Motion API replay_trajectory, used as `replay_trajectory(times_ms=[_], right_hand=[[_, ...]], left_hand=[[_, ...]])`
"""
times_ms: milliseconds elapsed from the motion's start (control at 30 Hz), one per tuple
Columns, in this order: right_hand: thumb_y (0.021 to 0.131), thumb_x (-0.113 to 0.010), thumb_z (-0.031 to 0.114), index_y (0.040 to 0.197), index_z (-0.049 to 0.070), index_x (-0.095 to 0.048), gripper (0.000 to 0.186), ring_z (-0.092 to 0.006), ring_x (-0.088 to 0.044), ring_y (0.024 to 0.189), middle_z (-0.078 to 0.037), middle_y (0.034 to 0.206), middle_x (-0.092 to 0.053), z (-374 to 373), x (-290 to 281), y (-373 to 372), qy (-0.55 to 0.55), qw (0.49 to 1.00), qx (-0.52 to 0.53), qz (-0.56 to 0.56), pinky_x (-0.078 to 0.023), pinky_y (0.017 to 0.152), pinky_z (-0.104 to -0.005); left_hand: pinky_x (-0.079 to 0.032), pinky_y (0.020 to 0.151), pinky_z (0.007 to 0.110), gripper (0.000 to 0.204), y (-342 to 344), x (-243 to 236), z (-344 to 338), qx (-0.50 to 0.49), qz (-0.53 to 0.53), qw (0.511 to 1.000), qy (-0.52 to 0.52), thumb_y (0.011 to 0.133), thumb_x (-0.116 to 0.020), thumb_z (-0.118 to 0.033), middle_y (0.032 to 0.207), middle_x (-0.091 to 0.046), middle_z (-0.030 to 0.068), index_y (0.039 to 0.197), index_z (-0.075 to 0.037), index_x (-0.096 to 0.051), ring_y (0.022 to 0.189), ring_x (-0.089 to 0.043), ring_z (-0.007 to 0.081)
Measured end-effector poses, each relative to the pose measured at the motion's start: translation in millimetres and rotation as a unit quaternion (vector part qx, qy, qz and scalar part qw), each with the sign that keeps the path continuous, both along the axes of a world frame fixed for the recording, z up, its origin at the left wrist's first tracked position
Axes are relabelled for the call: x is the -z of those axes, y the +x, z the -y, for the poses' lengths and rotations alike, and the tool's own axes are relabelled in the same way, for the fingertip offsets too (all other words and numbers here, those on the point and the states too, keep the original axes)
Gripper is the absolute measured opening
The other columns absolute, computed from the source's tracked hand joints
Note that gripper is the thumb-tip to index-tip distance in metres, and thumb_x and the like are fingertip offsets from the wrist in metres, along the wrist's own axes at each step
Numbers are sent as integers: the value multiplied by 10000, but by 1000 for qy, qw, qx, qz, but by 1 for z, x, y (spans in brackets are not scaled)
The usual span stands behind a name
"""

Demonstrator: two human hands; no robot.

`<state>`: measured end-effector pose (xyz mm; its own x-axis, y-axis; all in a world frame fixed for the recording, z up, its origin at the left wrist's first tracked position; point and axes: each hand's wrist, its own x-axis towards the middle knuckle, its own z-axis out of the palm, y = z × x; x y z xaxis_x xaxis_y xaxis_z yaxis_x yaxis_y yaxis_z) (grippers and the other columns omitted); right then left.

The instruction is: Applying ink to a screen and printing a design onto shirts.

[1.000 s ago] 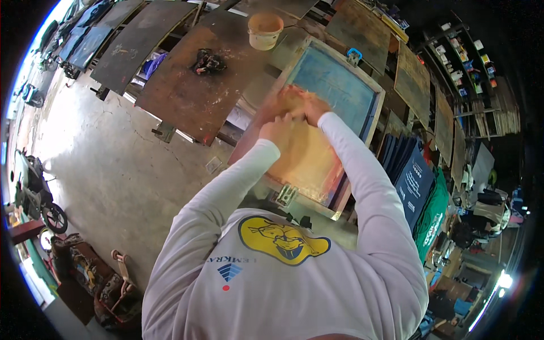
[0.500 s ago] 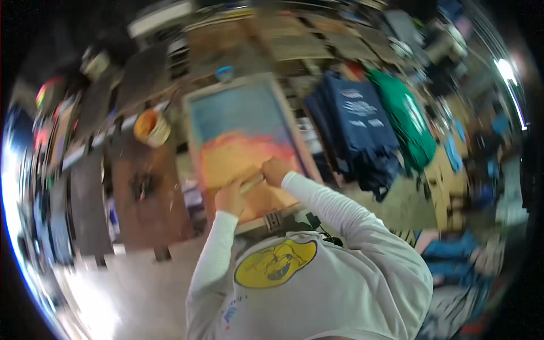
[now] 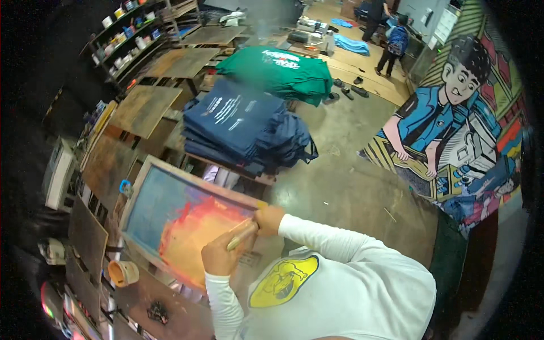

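A printing screen (image 3: 170, 180) with a wooden frame and blue mesh lies in front of me, slanting away to the left. Pink, orange and peach ink (image 3: 195, 226) covers its nearer part. Over the near end, my left hand (image 3: 220, 258) is closed round one end of a squeegee (image 3: 242, 234) with a wooden handle. My right hand (image 3: 268, 220) is closed at the squeegee's other end, close beside the frame's near right corner. The fingers of this hand partly hide that end. I cannot tell whether the blade touches the mesh.
Beyond the screen are stacks of navy shirts (image 3: 226, 122) and green shirts (image 3: 283, 71). An ink tub (image 3: 123, 273) stands on a brown board (image 3: 158, 300) at left. More boards (image 3: 144, 110) extend farther back. A painted mural (image 3: 447, 113) covers the right wall. Two people (image 3: 393, 46) stand far back.
My view has swung right, so the screen and shirts appear farther left and the mural shows. Both hands keep hold of the squeegee, now nearer the screen's near end.
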<state>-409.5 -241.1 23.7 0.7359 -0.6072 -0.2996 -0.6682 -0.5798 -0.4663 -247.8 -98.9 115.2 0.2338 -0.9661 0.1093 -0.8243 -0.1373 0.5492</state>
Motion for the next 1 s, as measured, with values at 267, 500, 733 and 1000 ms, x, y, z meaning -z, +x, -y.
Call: replay_trajectory(times_ms=[267, 500, 733, 1000], right_hand=[[746, -672, 275, 845, 79, -734, 228, -373, -698, 760, -199, 817, -698, 14, 9, -9, -19, 996, -69, 46, -569, 688, -471], [714, -701, 293, 866, 88, -740, 259, -370, -698, 782, -179, 804, -703, 5, 26, 36, -33, 991, -131, 17, -559, 697, -474], [810, -594, 248, 991, 163, -739, 247, -352, -711, 792, -170, 905, -724, -7, 38, 131, -110, 968, -225, 21, -571, 743, -476], [815, -608, 250, 957, 45, -718, 272, -352, -702, 914, -198, 979, -716, -41, 32, 245, -161, 953, -252, -58, -568, 818, -447]], left_hand=[[-550, 801, 402, 344, -18, 29, -1, -41, -14, 999, -8, 686, -781, -150, 1016, -709, 172, 1014, -61, -725, 910, -687, 352], [-534, 803, 422, 269, 18, 47, -29, -89, 10, 996, -8, 724, -709, -127, 971, -684, 160, 983, -54, -692, 909, -661, 366], [-522, 775, 462, 317, 111, 97, -61, -114, 120, 984, 71, 752, -718, -189, 1014, -642, 134, 1028, -94, -594, 919, -640, 358], [-539, 760, 451, 409, 169, 158, -97, -248, 155, 952, 90, 763, -746, -213, 1072, -611, 138, 1080, -87, -521, 926, -660, 346]])
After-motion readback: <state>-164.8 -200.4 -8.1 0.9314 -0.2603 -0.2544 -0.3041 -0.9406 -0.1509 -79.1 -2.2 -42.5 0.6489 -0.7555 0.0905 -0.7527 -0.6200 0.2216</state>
